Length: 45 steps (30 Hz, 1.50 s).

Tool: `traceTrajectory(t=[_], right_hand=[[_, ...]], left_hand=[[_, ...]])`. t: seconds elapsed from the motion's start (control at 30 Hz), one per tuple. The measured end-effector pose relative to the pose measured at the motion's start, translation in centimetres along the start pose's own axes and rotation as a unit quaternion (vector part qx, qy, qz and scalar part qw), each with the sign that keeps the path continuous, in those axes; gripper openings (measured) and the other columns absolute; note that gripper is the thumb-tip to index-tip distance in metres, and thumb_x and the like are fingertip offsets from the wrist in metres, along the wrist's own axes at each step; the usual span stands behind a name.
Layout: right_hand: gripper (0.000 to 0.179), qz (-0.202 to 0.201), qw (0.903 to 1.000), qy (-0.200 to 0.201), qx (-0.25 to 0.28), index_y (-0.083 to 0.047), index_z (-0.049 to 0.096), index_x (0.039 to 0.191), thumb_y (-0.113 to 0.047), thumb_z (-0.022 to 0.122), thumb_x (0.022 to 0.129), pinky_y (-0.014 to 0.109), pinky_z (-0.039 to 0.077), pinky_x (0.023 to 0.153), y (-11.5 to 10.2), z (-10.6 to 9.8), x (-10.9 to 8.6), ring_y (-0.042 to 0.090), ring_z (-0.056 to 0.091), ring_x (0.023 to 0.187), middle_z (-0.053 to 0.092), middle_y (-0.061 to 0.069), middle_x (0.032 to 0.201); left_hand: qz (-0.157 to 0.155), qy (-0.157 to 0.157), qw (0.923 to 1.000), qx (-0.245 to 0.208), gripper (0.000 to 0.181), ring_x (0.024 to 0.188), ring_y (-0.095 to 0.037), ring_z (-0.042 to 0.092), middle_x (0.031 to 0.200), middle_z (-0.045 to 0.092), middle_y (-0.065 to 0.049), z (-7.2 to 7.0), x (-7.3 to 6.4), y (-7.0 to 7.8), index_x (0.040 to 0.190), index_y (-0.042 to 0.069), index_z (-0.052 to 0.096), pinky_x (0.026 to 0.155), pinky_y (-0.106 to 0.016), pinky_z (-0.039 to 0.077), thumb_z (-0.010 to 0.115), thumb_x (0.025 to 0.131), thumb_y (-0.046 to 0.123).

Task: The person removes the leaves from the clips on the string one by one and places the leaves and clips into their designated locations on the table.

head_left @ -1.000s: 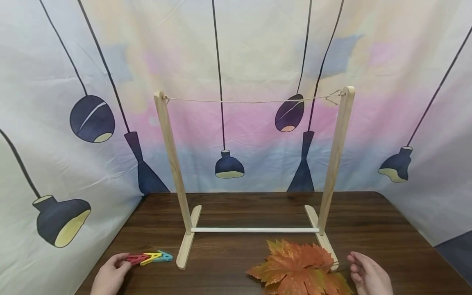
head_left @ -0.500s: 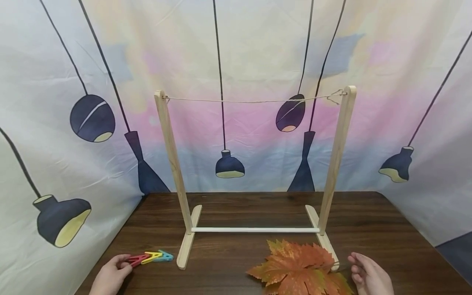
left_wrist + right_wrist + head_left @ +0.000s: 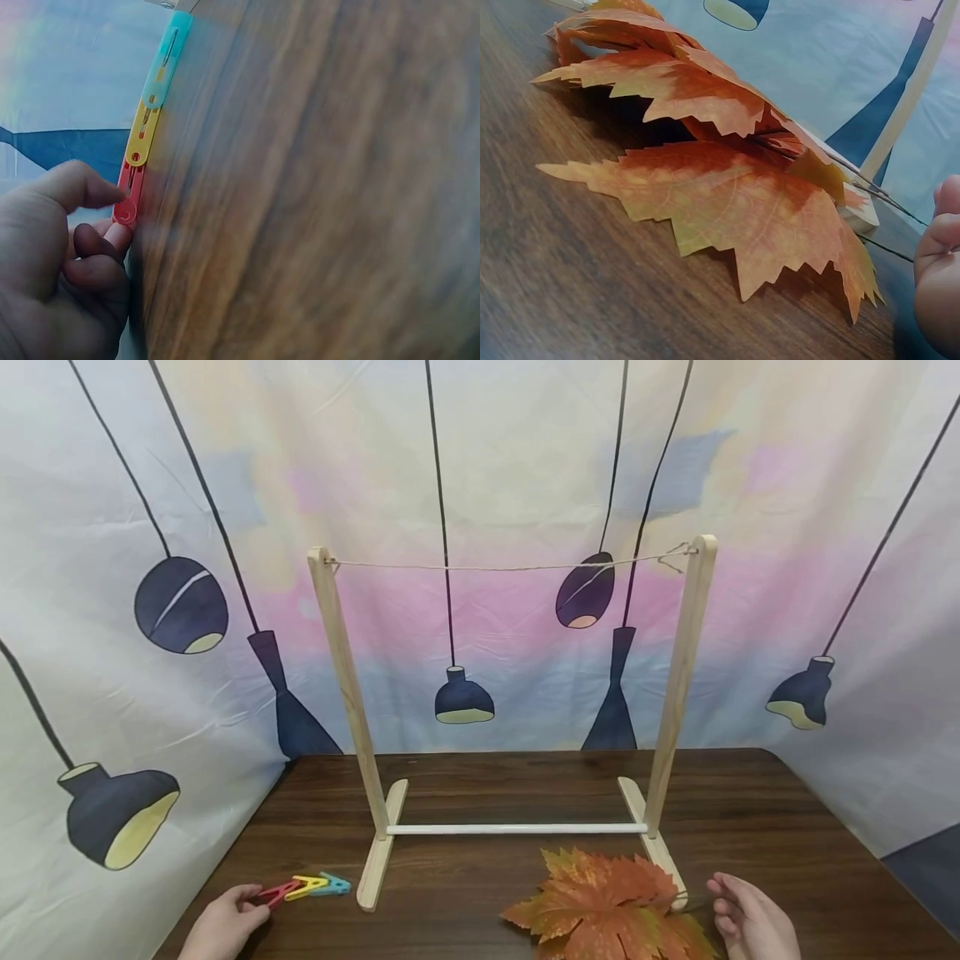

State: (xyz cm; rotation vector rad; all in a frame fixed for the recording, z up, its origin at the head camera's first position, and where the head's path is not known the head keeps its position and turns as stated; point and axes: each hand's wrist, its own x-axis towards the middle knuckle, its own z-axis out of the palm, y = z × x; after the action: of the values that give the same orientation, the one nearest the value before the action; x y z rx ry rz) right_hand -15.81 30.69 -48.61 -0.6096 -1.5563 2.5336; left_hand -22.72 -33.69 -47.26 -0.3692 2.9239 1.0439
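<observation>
My left hand (image 3: 225, 922) pinches the tail end of a red clothespin (image 3: 279, 893) between thumb and fingers. A yellow clothespin (image 3: 303, 887) and a blue clothespin (image 3: 332, 884) lie in line beyond it; in the left wrist view the red clothespin (image 3: 129, 196) is nearest the fingertips. Orange artificial maple leaves (image 3: 600, 902) lie at the front right of the table. Beside their thin stems rests my right hand (image 3: 753, 917), its fingers loosely bent and holding nothing that I can see. In the right wrist view the stems (image 3: 885, 196) end close to the fingers.
Behind the leaves and clothespins stands a wooden frame (image 3: 678, 693) with a thin string (image 3: 487, 567) across its top and a white bar (image 3: 517, 829) low down. The brown table (image 3: 517, 785) meets a curtain (image 3: 525, 460) printed with lamps.
The red clothespin has turned slightly in my left hand, its held end now lower. The head view has shifted a little. My right hand and the leaves have stayed put.
</observation>
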Motion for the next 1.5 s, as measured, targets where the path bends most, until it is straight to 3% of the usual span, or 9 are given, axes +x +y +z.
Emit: traceTrajectory(t=[0.13, 0.47, 0.6, 0.83, 1.0, 1.23, 1.5], right_hand=[[0.025, -0.004, 1.0000, 0.000, -0.001, -0.021, 0.066, 0.082, -0.020, 0.046, 0.098, 0.016, 0.043, 0.050, 0.0, 0.0, 0.1, 0.003, 0.052, 0.067, 0.064, -0.007, 0.081], [0.022, -0.005, 0.9997, 0.013, -0.019, -0.022, 0.066, 0.082, -0.021, 0.051, 0.097, 0.018, 0.045, 0.053, -0.6, -0.6, 0.2, 0.004, 0.053, 0.068, 0.064, -0.008, 0.081], [0.020, 0.000, 0.9994, 0.019, -0.028, -0.023, 0.066, 0.083, -0.023, 0.052, 0.096, 0.018, 0.046, 0.054, -0.8, -0.8, 0.2, 0.004, 0.053, 0.069, 0.065, -0.008, 0.082], [0.020, -0.042, 0.9979, -0.027, -0.040, -0.023, 0.067, 0.083, -0.023, 0.053, 0.096, 0.017, 0.045, 0.053, -1.0, -1.2, 0.3, 0.003, 0.053, 0.067, 0.064, -0.009, 0.081], [0.017, -0.054, 0.9963, -0.034, -0.057, -0.023, 0.068, 0.084, -0.027, 0.056, 0.095, 0.017, 0.045, 0.053, -1.4, -1.4, 0.3, 0.003, 0.052, 0.067, 0.063, -0.010, 0.083], [0.012, -0.078, 0.9939, -0.055, -0.056, -0.020, 0.067, 0.092, -0.029, 0.059, 0.093, 0.018, 0.046, 0.056, -2.2, -1.6, 0.3, 0.005, 0.053, 0.071, 0.063, -0.007, 0.088], [0.013, -0.076, 0.9929, -0.070, -0.059, -0.022, 0.068, 0.092, -0.033, 0.061, 0.091, 0.018, 0.047, 0.058, -3.4, -1.1, 0.5, 0.005, 0.054, 0.072, 0.063, -0.007, 0.091]], left_hand=[[-0.003, 0.004, 0.9998, -0.019, 0.060, 0.063, -0.017, 0.050, 0.076, 0.059, -0.006, 0.0, -0.2, -0.3, 0.115, -0.021, 0.046, 0.054, -0.029, 0.039, 0.061, 0.078, 0.023], [-0.033, 0.004, 0.9879, -0.151, 0.068, 0.060, -0.016, 0.050, 0.084, 0.058, -0.003, -0.7, -0.6, -1.2, 0.132, -0.014, 0.033, 0.049, -0.027, 0.044, 0.060, 0.085, 0.027], [-0.036, 0.002, 0.9866, -0.159, 0.068, 0.061, -0.016, 0.050, 0.087, 0.058, -0.005, -0.9, -0.6, -0.6, 0.136, -0.010, 0.029, 0.050, -0.029, 0.045, 0.056, 0.088, 0.028], [-0.039, 0.002, 0.9857, -0.164, 0.066, 0.063, -0.017, 0.050, 0.078, 0.051, -0.005, -1.1, -0.8, 0.4, 0.138, -0.008, 0.028, 0.053, -0.030, 0.046, 0.053, 0.090, 0.030], [-0.043, -0.005, 0.9847, -0.169, 0.066, 0.062, -0.016, 0.050, 0.077, 0.051, -0.005, -1.2, -1.0, 1.0, 0.139, -0.006, 0.027, 0.054, -0.030, 0.046, 0.051, 0.091, 0.031], [-0.026, -0.006, 0.9789, -0.203, 0.065, 0.063, -0.016, 0.049, 0.096, 0.056, -0.010, -1.1, -1.0, 2.1, 0.141, -0.006, 0.024, 0.053, -0.031, 0.046, 0.052, 0.093, 0.028], [-0.013, -0.009, 0.9697, -0.244, 0.059, 0.063, -0.013, 0.048, 0.102, 0.048, -0.013, -0.9, -1.0, 3.5, 0.142, -0.004, 0.024, 0.053, -0.029, 0.046, 0.049, 0.095, 0.022]])
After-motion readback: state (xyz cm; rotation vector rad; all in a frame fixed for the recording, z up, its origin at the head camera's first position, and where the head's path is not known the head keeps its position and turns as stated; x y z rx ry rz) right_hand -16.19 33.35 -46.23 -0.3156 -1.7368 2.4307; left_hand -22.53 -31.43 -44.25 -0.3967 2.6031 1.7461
